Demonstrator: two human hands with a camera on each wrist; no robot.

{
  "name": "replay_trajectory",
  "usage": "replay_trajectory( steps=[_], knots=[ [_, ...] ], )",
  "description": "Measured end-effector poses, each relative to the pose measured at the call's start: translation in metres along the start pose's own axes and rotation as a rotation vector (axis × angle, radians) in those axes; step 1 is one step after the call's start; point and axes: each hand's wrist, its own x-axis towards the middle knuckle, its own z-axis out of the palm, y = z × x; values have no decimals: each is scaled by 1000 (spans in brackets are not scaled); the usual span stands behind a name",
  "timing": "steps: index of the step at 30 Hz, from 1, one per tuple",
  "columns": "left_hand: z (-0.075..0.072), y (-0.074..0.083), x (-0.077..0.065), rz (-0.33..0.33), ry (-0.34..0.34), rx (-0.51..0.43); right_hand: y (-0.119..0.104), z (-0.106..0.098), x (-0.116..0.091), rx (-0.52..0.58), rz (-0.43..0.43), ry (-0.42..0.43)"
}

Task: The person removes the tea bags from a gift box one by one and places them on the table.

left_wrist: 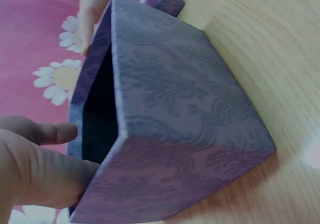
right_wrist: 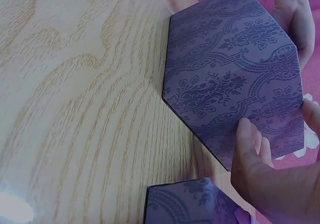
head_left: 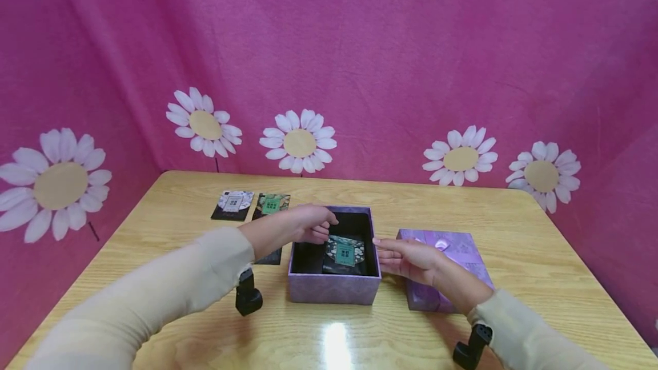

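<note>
In the head view I have free desk along the right and a strip between the purple box and the frame's lower edge. At centre, the left hand crosses the box's left wall and obstructs entry there; inside, I see room at the upper right, behind the black packet. The right hand fills the gap between box and lid. Beyond the desk's far edge, pink cloth bars the way.

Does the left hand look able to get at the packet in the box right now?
Probably yes: the left hand dips past the rim of the open box, and nothing covers the packet's printed face.
</note>
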Motion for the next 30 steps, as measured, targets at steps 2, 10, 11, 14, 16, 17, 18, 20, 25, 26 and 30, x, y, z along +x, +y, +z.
replay_trajectory(
  steps=[2, 10, 11, 14, 16, 17, 18, 20, 25, 26, 30],
  knots=[
    [3, -2, 2, -39, 19, -16, 0, 0, 0, 1, -3, -7],
    [12, -12, 10, -137, 69, -46, 2, -1, 0, 6, -10, -23],
    [13, -13, 10, -144, 73, -43, 2, -1, 0, 6, -12, -24],
    [14, -14, 10, -152, 79, -15, 2, -1, 1, 11, -17, -24],
    [15, -12, 8, -153, 77, -6, 2, -1, 1, 18, -18, -24],
    [16, -11, 7, -147, 78, -4, 2, -2, 1, 22, -19, -26],
    [16, -10, 7, -143, 79, 0, 2, -2, 1, 27, -20, -27],
    [17, -8, 7, -132, 79, 0, 2, -2, 2, 36, -22, -32],
    [14, -10, 37, -121, 33, -5, 3, -2, 2, 45, -22, -41],
    [15, -10, 39, -119, 26, -3, 3, -2, 2, 45, -20, -40],
    [26, -1, 24, -101, 31, 5, 4, -1, 3, 44, -24, -38]
  ],
)
